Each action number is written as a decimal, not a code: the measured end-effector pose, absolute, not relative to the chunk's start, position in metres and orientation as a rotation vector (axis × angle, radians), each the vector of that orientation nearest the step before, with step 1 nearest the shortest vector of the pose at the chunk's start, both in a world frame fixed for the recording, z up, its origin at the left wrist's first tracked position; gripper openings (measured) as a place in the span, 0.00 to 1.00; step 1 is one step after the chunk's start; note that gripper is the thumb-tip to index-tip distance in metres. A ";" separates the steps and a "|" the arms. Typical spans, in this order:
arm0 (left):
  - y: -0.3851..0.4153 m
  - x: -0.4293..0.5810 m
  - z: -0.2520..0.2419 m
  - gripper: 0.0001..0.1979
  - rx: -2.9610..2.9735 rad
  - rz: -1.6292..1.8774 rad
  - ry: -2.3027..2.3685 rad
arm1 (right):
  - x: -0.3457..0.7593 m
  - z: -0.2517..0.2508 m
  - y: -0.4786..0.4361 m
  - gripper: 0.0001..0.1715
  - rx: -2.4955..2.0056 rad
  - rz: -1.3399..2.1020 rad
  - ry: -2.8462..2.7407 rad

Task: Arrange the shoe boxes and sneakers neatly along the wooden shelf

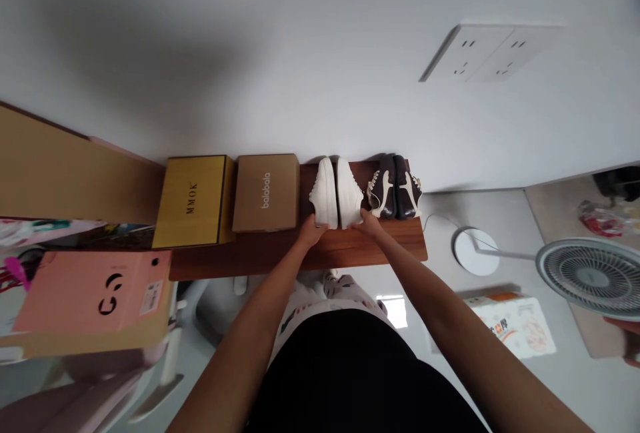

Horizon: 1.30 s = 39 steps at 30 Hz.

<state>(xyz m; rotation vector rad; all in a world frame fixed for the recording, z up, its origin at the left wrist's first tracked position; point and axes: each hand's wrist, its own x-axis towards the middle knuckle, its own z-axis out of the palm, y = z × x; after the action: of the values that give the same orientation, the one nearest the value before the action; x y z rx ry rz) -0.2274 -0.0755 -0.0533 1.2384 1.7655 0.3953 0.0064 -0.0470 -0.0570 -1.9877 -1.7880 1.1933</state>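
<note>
Nearest me, both forearms run forward to the front edge of the wooden shelf (300,256). My left hand (313,229) is curled on the near end of the left shoe of the white sneakers (325,193). My right hand (370,223) pinches the near end of the right shoe, thumb on its side. Fingers are mostly hidden behind the shoes, so I can't tell how tight the grip is.

The white sneakers stand on the shelf, right of its middle. The two shoes touch side by side, soles down. Just to their right are the dark sneakers (395,186), close to the right end. To their left is the balabala box (266,193), then the yellow box (193,201) near the left end.

Progress, my judgement: the pair looks placed and lined up with the dark pair, mostly done. What is left is letting go, maybe a small nudge to square them.

Long axis of each white shoe runs front edge to back edge, square to the wall (300,53). The near ends look like heels, so toes likely point at the wall, but I'm not sure.

Off the shelf: a pink box (95,289) at left and a fan (590,276) at right.
</note>
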 end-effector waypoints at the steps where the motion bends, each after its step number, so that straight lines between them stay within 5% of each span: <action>1: -0.075 -0.227 -0.051 0.16 1.282 0.379 1.769 | 0.007 -0.055 -0.046 0.19 -1.951 1.213 -1.802; 12: -0.051 -0.211 -0.010 0.14 1.786 0.013 1.748 | 0.011 -0.019 -0.030 0.12 -1.789 1.054 -2.311; 23: -0.049 -0.194 0.014 0.16 2.009 -0.266 1.691 | -0.020 0.021 -0.032 0.17 -1.903 0.811 -2.766; 39: -0.047 -0.187 0.009 0.17 2.010 -0.357 1.735 | -0.051 0.007 -0.025 0.17 -1.964 0.887 -2.821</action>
<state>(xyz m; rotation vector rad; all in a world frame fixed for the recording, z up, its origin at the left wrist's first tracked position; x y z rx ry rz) -0.1872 -0.0471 0.0088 2.0096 1.7346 -0.3572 -0.0513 -0.0249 0.0073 -1.9641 -2.8212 0.8871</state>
